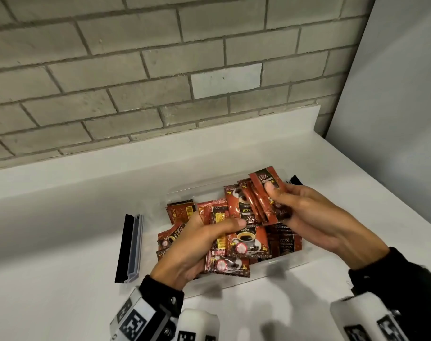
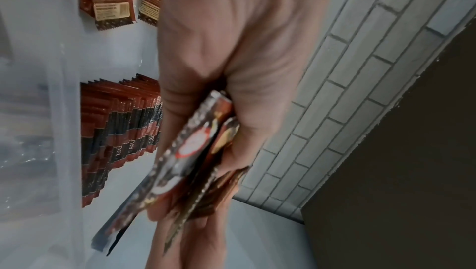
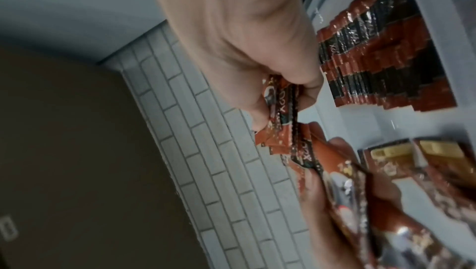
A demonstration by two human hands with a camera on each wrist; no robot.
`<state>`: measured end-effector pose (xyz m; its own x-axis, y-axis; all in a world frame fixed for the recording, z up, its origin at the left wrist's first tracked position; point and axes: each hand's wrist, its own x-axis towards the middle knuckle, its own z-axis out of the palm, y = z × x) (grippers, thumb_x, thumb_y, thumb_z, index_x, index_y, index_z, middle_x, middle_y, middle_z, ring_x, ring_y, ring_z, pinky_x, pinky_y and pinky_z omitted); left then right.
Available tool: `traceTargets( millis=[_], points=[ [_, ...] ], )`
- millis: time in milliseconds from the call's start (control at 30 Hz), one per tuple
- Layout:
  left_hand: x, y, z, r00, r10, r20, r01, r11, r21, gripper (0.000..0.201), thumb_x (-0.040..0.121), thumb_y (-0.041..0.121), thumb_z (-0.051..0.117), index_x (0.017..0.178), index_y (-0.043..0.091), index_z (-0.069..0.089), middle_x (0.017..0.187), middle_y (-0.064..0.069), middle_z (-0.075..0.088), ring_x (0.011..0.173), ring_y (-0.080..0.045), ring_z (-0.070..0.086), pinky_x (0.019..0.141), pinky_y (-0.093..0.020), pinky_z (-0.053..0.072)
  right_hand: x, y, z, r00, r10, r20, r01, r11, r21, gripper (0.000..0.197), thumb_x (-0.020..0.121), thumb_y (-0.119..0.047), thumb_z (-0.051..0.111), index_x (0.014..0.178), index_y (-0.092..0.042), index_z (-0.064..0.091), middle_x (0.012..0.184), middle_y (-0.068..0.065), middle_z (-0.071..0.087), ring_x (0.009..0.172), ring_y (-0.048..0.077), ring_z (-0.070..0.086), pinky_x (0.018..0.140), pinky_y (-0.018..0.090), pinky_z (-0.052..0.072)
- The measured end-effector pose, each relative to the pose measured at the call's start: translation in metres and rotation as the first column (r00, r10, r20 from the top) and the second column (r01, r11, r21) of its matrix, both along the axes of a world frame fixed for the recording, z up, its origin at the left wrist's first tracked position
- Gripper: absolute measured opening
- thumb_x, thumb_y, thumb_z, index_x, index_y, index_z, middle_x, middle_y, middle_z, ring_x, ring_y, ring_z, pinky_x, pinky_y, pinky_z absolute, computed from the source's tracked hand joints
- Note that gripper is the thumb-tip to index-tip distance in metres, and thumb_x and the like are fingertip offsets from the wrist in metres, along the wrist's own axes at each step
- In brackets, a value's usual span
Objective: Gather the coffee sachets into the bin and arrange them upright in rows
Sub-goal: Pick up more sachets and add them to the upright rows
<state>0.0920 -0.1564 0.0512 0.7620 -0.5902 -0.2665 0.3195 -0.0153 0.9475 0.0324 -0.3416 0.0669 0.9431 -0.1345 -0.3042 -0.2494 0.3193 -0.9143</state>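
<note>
A clear plastic bin (image 1: 204,189) stands on the white counter. Inside it, red and black coffee sachets (image 1: 180,210) lie loose at the left, and a row of upright sachets (image 1: 287,239) stands at the right. My left hand (image 1: 209,237) grips a loose bunch of sachets (image 1: 248,239) over the bin. My right hand (image 1: 278,203) pinches a fanned stack of several sachets (image 1: 261,195) just above and behind them. The left wrist view shows the gripped bunch (image 2: 195,151) and the upright row (image 2: 121,130). In the right wrist view the pinched stack (image 3: 280,106) shows beside that row (image 3: 386,59).
A black and grey lid piece (image 1: 129,247) lies on the counter left of the bin. A small black object (image 1: 294,179) sits behind the bin's right end. A grey brick wall (image 1: 160,70) runs along the back, and a plain white wall (image 1: 394,94) closes the right side.
</note>
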Motion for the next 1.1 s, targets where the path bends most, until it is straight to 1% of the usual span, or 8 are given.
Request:
traceTargets(
  millis=[133,333,433,567,667,800,933,1100],
  points=[
    [0.000,-0.002,-0.004,0.999,-0.048,0.009,0.048,0.999,0.014,0.038,0.067,0.006,0.076,0.104,0.005,0.066,0.096,-0.014,0.074,0.087,-0.030,0.072,0.079,-0.038,0.055,0.005,0.006,-0.002,1.000,0.010,-0.004,-0.011,0.996,-0.093,0.031,0.082,-0.027,0.064,0.107,-0.008,0.069,0.106,0.013,0.072,0.104,0.025,0.067,0.098,0.041,0.048],
    [0.005,0.007,-0.004,1.000,0.024,0.011,-0.023,0.999,-0.040,0.037,0.081,0.006,0.065,0.113,0.025,0.070,0.109,-0.008,0.073,0.105,-0.028,0.066,0.093,-0.043,0.049,0.004,-0.009,-0.003,0.998,-0.023,-0.058,0.022,0.999,-0.024,0.045,0.077,-0.028,0.066,0.118,-0.009,0.063,0.112,0.013,0.070,0.107,0.026,0.066,0.088,0.043,0.055],
    [0.010,0.006,-0.004,0.996,0.085,0.011,-0.084,0.992,-0.098,0.043,0.076,0.006,0.070,0.116,0.021,0.068,0.107,-0.010,0.073,0.101,-0.031,0.068,0.086,-0.041,0.054,0.000,-0.007,-0.006,0.995,0.038,-0.091,-0.037,0.999,0.017,0.043,0.079,-0.025,0.065,0.117,-0.005,0.063,0.113,0.016,0.069,0.109,0.028,0.065,0.085,0.040,0.057],
    [0.008,-0.002,-0.007,0.984,0.180,-0.009,-0.180,0.975,-0.130,0.040,0.071,0.013,0.073,0.111,0.017,0.070,0.103,-0.012,0.073,0.098,-0.028,0.070,0.094,-0.049,0.051,-0.001,0.003,-0.015,0.990,0.068,-0.122,-0.069,0.998,0.000,0.042,0.080,-0.024,0.065,0.117,-0.005,0.063,0.113,0.017,0.069,0.110,0.030,0.064,0.094,0.046,0.052],
    [0.006,-0.004,-0.010,0.981,0.195,-0.018,-0.196,0.972,-0.126,0.032,0.077,0.021,0.072,0.109,0.022,0.072,0.108,-0.009,0.073,0.106,-0.026,0.067,0.101,-0.051,0.045,0.000,0.002,-0.018,0.993,0.027,-0.118,-0.021,0.998,0.052,0.041,0.080,-0.023,0.066,0.118,-0.009,0.063,0.111,0.014,0.070,0.104,0.027,0.068,0.078,0.042,0.058],
    [0.010,-0.003,-0.008,0.967,0.237,-0.094,-0.252,0.941,-0.226,0.030,0.090,0.009,0.058,0.116,0.021,0.068,0.112,-0.010,0.071,0.108,-0.028,0.066,0.095,-0.047,0.050,-0.001,-0.006,-0.018,0.993,-0.050,-0.109,0.064,0.989,0.134,0.045,0.079,-0.022,0.066,0.120,-0.005,0.062,0.110,0.015,0.071,0.100,0.026,0.069,0.078,0.044,0.059],
    [0.010,-0.007,-0.005,0.959,0.250,-0.133,-0.279,0.914,-0.295,0.038,0.087,0.005,0.061,0.122,0.020,0.062,0.112,-0.012,0.071,0.103,-0.028,0.068,0.085,-0.042,0.057,-0.004,0.004,-0.022,0.995,-0.025,-0.091,0.046,0.971,0.235,0.044,0.082,-0.018,0.064,0.123,-0.005,0.059,0.114,0.016,0.069,0.105,0.027,0.067,0.077,0.039,0.059],
    [0.003,-0.018,-0.011,0.969,0.197,-0.150,-0.233,0.931,-0.281,0.049,0.074,-0.002,0.069,0.119,0.015,0.064,0.111,-0.014,0.071,0.105,-0.031,0.067,0.094,-0.050,0.051,0.006,0.007,-0.027,0.992,-0.112,-0.060,0.124,0.957,0.261,0.054,0.081,-0.017,0.068,0.130,-0.002,0.051,0.120,0.019,0.065,0.107,0.030,0.066,0.075,0.037,0.059]
  ],
)
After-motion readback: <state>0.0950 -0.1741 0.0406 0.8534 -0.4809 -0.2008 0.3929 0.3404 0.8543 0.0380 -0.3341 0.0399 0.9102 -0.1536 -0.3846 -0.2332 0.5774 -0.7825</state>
